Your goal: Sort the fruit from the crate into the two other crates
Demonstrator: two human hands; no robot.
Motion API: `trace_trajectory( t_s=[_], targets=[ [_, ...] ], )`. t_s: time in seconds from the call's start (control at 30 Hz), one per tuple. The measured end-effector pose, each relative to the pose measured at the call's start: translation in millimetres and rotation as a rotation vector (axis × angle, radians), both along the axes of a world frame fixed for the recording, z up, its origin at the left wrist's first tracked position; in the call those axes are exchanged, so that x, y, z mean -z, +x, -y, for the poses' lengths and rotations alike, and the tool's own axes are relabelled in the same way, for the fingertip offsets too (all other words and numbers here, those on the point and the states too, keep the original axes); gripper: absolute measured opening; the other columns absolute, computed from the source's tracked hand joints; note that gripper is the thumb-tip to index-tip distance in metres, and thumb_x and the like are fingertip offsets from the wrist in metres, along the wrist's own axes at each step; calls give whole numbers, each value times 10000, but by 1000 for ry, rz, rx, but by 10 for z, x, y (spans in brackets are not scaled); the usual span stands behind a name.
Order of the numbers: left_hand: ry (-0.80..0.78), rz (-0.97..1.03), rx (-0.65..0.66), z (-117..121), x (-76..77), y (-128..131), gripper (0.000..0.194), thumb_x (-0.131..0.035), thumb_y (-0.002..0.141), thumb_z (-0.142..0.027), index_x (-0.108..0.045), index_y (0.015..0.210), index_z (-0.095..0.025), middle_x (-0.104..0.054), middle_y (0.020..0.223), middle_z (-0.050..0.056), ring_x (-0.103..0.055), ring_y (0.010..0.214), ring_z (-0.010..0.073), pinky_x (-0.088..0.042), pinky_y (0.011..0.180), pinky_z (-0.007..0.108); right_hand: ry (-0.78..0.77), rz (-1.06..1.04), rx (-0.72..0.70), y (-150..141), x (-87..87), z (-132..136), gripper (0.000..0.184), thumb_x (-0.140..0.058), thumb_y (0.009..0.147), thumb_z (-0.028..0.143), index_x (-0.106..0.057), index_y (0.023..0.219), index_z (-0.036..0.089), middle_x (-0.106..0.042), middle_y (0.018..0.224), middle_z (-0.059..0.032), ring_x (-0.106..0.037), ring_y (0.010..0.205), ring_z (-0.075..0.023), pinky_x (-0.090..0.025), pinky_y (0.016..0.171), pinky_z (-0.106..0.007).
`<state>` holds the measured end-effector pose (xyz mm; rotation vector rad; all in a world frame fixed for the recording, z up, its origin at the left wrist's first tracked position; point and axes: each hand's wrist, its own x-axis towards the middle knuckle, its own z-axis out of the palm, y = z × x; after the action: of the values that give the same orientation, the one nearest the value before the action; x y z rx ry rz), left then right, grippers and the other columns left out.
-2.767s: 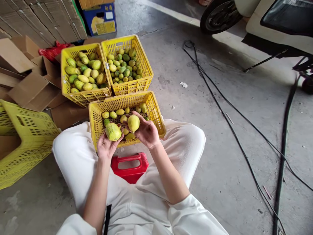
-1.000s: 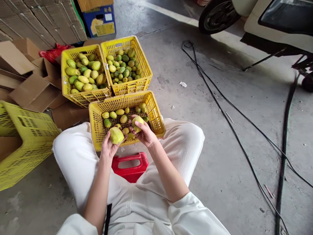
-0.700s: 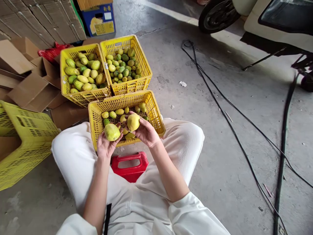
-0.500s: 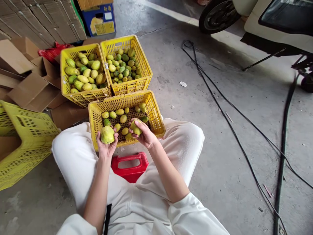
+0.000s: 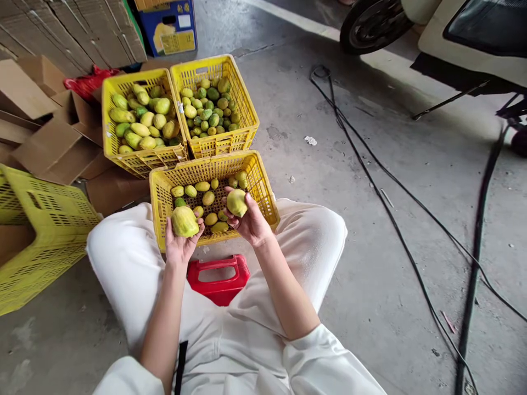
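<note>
Bare left hand [image 5: 181, 247] cups a large oval yellow-green fruit [image 5: 185, 221] toward the near left corner of a yellow perforated plastic crate [image 5: 264, 193], bare right hand [image 5: 254, 222] curls around a smaller rounded yellow-green fruit [image 5: 236, 203] nearer the crate's right edge, small yellow-green fruits [image 5: 241, 177] in its far right corner.

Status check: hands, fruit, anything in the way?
Left hand: holding one fruit. Right hand: holding another fruit. Front crate: more fruit inside. Nothing seen blocking either hand.

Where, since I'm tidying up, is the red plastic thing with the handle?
In the head view, the red plastic thing is below and left of centre, between the person's legs, just on the near side of the front yellow crate.
</note>
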<state>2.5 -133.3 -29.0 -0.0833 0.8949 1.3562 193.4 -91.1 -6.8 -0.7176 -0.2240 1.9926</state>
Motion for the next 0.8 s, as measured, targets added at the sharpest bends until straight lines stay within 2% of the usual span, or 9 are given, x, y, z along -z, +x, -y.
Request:
trace_trajectory(
  t_s=[0.07,0.13,0.23,0.33,0.43,0.53,0.67,0.73,0.8],
  targets=[
    [14,3,23,4,15,-1,391,-731,852,-532,-701,1052,-198,-714,939,85,-675,755,166,-636,687,288,-7,38,-3,-14,25,16,274,-767,853,376,-695,1068,221,-691,829,24,-641,627,-98,-525,465,-147],
    [21,-17,23,9,22,-11,418,-772,814,-534,-699,1049,-196,-718,958,90,-666,752,166,-627,665,279,-1,58,-2,-18,18,24,282,-773,841,373,-683,1073,242,-707,878,23,-690,712,-125,-581,535,-181],
    [5,-31,6,12,8,-29,433,-686,867,-538,-702,1119,-186,-738,1075,129,-686,826,204,-634,703,326,48,-20,-8,-7,-36,13,329,-709,834,365,-656,1146,273,-745,988,6,-743,902,-196,-649,698,-292],
    [-7,-19,-29,17,-32,-31,389,-586,909,-438,-700,1176,-180,-743,1111,130,-701,886,230,-635,778,376,103,-89,-8,-2,-95,0,419,-663,794,312,-641,1211,276,-762,1064,-19,-733,1081,-256,-649,853,-399],
    [6,-10,-51,29,-62,-13,350,-573,915,-364,-697,1196,-197,-738,1114,110,-701,935,234,-625,836,395,110,-51,1,-29,-95,5,433,-675,806,276,-631,1236,276,-756,1124,-30,-708,1159,-258,-622,938,-422],
    [20,9,-9,43,-55,6,355,-677,869,-370,-703,1175,-192,-727,1094,104,-688,926,212,-620,842,354,51,23,30,-76,-17,20,404,-741,813,293,-642,1204,274,-738,1047,-4,-728,1041,-217,-634,902,-376],
    [86,5,62,49,-24,7,461,-852,676,-370,-728,1070,-166,-701,957,72,-657,802,159,-611,745,252,-41,75,66,-119,103,29,351,-841,735,304,-652,1024,244,-687,864,41,-722,820,-173,-652,764,-321],
    [101,-8,77,49,-26,-3,442,-830,687,-424,-736,1045,-181,-710,963,73,-668,815,170,-618,735,266,-62,56,82,-118,123,21,359,-848,717,309,-636,999,244,-699,881,38,-735,840,-185,-649,744,-318],
    [92,-21,89,50,-44,-18,437,-743,760,-507,-741,1060,-189,-732,1050,107,-691,885,212,-637,790,346,-64,0,102,-105,112,8,366,-813,735,323,-625,1043,260,-724,934,25,-748,928,-213,-649,770,-339]
  ],
)
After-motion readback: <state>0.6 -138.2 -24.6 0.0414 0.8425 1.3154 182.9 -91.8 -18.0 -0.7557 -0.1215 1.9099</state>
